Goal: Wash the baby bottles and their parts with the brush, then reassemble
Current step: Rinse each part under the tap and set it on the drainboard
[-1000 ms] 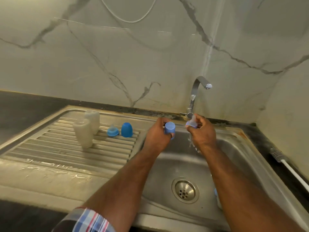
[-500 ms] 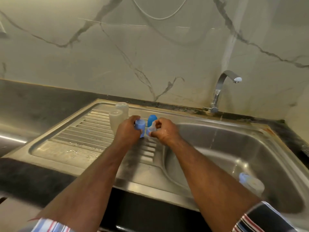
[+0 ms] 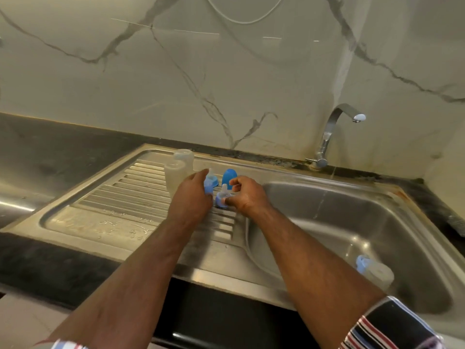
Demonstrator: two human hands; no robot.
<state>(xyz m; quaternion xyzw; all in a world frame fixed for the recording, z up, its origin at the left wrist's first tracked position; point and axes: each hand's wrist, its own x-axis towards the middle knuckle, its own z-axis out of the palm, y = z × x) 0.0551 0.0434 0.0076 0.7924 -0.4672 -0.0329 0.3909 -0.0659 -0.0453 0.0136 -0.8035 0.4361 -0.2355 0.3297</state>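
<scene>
My left hand (image 3: 192, 197) grips a small blue cap (image 3: 207, 188) over the ribbed drainboard (image 3: 130, 192). My right hand (image 3: 247, 196) pinches a blue collar with a clear nipple (image 3: 222, 197), held low at the drainboard surface. Just behind them stand another blue collar with nipple (image 3: 213, 179) and a taller blue cap (image 3: 229, 176). Two clear bottle bodies (image 3: 176, 172) stand upright at the back of the drainboard, left of my hands. One more bottle with a blue collar (image 3: 375, 272) lies in the sink basin (image 3: 352, 222) at the right.
The faucet (image 3: 334, 127) rises at the back of the basin, and a thin stream of water falls from it. Dark countertop (image 3: 50, 152) runs to the left and along the front edge. A marble wall stands behind. Water drops lie on the drainboard's front.
Both hands moved left from under the faucet to the drainboard, carrying the blue cap and the collar with nipple. The collar is now down near the drainboard surface.
</scene>
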